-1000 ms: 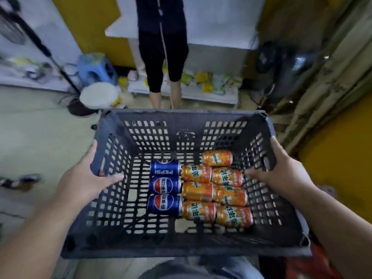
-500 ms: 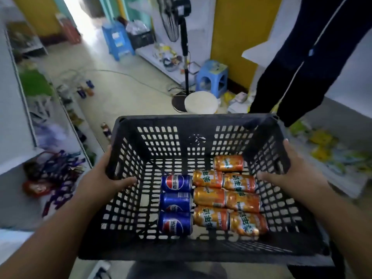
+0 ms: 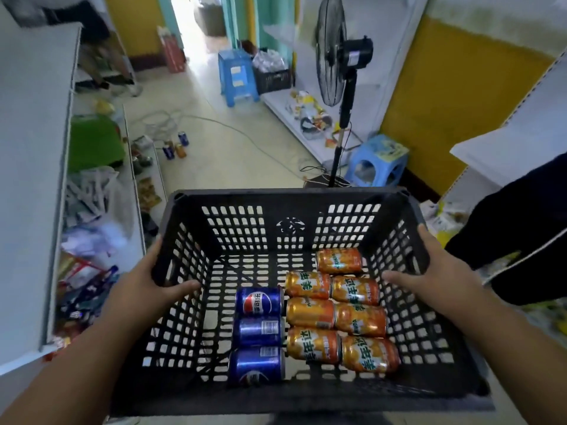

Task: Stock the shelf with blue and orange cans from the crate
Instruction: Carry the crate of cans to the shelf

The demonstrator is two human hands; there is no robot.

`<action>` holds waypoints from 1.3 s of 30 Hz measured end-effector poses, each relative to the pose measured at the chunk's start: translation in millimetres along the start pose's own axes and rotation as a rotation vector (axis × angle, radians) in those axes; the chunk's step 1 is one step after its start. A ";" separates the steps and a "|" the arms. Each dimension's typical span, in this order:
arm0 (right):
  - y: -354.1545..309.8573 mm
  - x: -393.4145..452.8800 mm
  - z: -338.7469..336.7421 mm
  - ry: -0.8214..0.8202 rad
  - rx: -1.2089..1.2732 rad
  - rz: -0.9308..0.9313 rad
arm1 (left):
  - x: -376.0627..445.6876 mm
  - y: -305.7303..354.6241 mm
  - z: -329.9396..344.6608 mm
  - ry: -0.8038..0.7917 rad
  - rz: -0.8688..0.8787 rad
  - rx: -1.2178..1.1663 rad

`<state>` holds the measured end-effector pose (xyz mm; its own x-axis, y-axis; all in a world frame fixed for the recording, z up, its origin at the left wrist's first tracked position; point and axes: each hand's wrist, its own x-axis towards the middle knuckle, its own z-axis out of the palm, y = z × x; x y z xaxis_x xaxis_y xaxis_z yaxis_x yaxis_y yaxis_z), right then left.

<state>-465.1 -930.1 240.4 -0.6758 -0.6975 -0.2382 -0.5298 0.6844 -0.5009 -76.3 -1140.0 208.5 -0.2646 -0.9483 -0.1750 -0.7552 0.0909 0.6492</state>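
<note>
I carry a black slotted crate (image 3: 288, 199) in front of me. My left hand (image 3: 147, 288) grips its left wall, thumb inside. Over the right wall curls my right hand (image 3: 429, 277), thumb inside too. On the crate floor lie three blue cans (image 3: 259, 331) in a column on the left. Several orange cans (image 3: 337, 317) lie in rows to their right. White shelves (image 3: 36, 167) run along the left, holding a green item and mixed packets.
A standing fan (image 3: 340, 62) is ahead on the floor with a cable across the tiles. Two blue stools (image 3: 237, 76) (image 3: 377, 161) and a low white shelf stand on the right. A person in dark clothes (image 3: 521, 228) is close at right. Three cans (image 3: 175, 147) stand on the floor.
My view has swung left with the crate: the standing person moved from straight ahead to the right edge, and the left shelves and the aisle came into view. Both hands kept their grip.
</note>
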 end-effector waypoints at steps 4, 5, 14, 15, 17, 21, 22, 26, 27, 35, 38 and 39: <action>-39.1 94.8 8.9 -0.059 -0.006 -0.114 | 67.3 3.4 4.5 0.056 -0.094 -0.002; -47.0 122.1 12.2 -0.078 -0.001 -0.131 | 85.2 5.3 6.8 0.067 -0.119 -0.012; -173.1 346.8 18.1 -0.170 -0.087 -0.275 | 241.1 41.6 -7.2 0.217 -0.291 -0.052; -190.5 371.3 21.5 -0.171 -0.090 -0.294 | 261.9 39.9 -10.7 0.233 -0.300 -0.057; -225.9 418.2 31.2 -0.172 -0.100 -0.324 | 307.7 36.0 -19.3 0.241 -0.334 -0.061; -292.6 499.4 52.9 -0.156 -0.094 -0.342 | 416.7 29.9 -38.7 0.243 -0.312 -0.121; -308.3 519.8 57.4 -0.162 -0.076 -0.338 | 445.1 29.2 -45.8 0.230 -0.306 -0.130; -368.5 591.5 65.7 -0.191 0.013 -0.285 | 548.7 37.4 -76.1 0.222 -0.314 -0.105; -382.5 610.2 66.1 -0.195 0.020 -0.287 | 574.2 40.5 -84.3 0.217 -0.315 -0.104; -477.0 803.2 91.0 -0.190 -0.030 -0.321 | 772.0 67.1 -97.9 0.252 -0.353 -0.047; -515.8 877.5 97.5 -0.228 -0.078 -0.362 | 836.5 71.3 -98.9 0.246 -0.399 -0.036; -527.8 899.3 98.8 -0.248 -0.080 -0.369 | 855.9 74.0 -100.0 0.249 -0.411 -0.041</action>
<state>-742.6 -1939.6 208.4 -0.2958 -0.9212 -0.2528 -0.7570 0.3875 -0.5262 -298.7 -1975.4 180.8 0.2068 -0.9475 -0.2440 -0.7413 -0.3144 0.5930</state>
